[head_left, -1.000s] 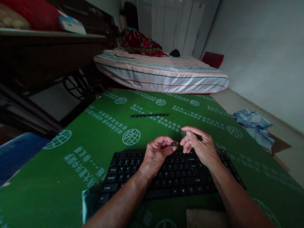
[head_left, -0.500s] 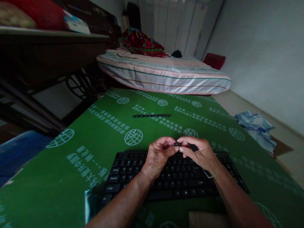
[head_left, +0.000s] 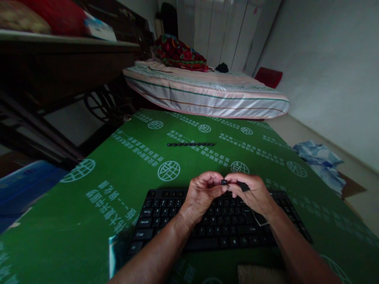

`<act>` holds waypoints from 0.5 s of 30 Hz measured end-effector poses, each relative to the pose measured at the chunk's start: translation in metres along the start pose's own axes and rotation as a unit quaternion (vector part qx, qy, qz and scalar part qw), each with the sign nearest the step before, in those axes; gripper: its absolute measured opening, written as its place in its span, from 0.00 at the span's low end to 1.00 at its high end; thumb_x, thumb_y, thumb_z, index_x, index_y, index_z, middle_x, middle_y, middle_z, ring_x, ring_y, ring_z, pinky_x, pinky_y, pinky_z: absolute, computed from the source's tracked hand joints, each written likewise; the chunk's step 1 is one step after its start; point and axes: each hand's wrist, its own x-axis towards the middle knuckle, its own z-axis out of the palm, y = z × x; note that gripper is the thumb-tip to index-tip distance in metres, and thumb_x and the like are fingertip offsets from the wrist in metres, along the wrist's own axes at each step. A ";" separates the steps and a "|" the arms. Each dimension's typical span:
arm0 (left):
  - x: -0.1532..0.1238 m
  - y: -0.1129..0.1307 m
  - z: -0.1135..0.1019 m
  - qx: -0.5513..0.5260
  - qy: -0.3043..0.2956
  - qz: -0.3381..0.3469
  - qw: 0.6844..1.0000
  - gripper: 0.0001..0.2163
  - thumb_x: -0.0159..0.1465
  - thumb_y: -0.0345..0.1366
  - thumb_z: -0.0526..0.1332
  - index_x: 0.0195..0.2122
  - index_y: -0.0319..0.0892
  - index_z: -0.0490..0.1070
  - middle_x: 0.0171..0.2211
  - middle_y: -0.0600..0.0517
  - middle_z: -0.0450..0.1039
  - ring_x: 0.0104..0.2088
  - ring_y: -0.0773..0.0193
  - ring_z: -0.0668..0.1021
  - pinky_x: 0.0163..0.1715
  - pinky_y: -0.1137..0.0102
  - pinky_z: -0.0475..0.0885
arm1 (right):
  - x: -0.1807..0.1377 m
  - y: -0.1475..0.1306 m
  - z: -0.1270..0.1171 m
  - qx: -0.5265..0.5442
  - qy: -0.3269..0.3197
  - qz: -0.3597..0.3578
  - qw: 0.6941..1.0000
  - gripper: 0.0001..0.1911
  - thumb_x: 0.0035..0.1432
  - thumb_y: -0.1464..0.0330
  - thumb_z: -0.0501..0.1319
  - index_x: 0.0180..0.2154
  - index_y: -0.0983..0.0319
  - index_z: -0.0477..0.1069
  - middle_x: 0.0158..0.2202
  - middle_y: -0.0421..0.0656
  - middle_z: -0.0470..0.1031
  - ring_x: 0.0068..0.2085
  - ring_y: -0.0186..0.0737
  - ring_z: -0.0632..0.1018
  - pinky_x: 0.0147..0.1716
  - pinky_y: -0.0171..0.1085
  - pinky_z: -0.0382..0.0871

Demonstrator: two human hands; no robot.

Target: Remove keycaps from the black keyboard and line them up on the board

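Observation:
My left hand (head_left: pixel 203 193) and my right hand (head_left: pixel 251 191) meet above a black keyboard (head_left: pixel 219 223) on the green printed board (head_left: pixel 118 177). The left fingertips pinch a small black bead (head_left: pixel 224 182). My right hand's fingers are closed on a small dark piece (head_left: pixel 243 186), and a thin thread (head_left: pixel 258 213) hangs from it over the wrist. The fingertips of both hands touch at the bead. A row of several black beads (head_left: pixel 190 144) lies on the board beyond my hands.
A striped mattress (head_left: pixel 207 92) with a red patterned cloth (head_left: pixel 180 53) lies past the board. A dark wooden table (head_left: pixel 65 63) stands at left, a blue container (head_left: pixel 26 189) below it. Crumpled blue-white cloth (head_left: pixel 319 157) lies on the floor at right.
My hands were apart a second ago, the bead in the left fingers. The right hand has closed in until the fingertips meet at the bead. The view has drifted slightly.

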 end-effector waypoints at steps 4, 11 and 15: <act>0.000 -0.001 -0.001 0.006 0.015 -0.004 1.000 0.05 0.50 0.27 0.67 0.28 0.38 0.74 0.26 0.55 0.76 0.27 0.73 0.75 0.31 0.79 0.69 | 0.000 0.001 -0.001 -0.024 0.005 -0.008 1.000 0.07 0.56 0.67 0.58 0.34 0.64 0.73 0.21 0.38 0.67 0.21 0.30 0.69 0.22 0.31 0.64; -0.001 -0.001 -0.002 0.010 0.015 0.000 1.000 0.03 0.50 0.27 0.67 0.26 0.38 0.74 0.24 0.56 0.75 0.26 0.74 0.74 0.30 0.80 0.68 | 0.000 -0.002 0.000 -0.044 0.003 -0.023 0.999 0.06 0.55 0.68 0.60 0.36 0.63 0.72 0.22 0.38 0.69 0.22 0.30 0.69 0.24 0.31 0.65; -0.001 -0.001 -0.001 0.009 0.015 -0.004 1.000 0.05 0.50 0.27 0.67 0.27 0.38 0.73 0.25 0.55 0.75 0.27 0.72 0.75 0.32 0.78 0.68 | 0.001 -0.004 -0.004 -0.046 -0.002 -0.010 0.999 0.07 0.56 0.67 0.58 0.35 0.63 0.72 0.22 0.38 0.68 0.21 0.29 0.69 0.22 0.30 0.64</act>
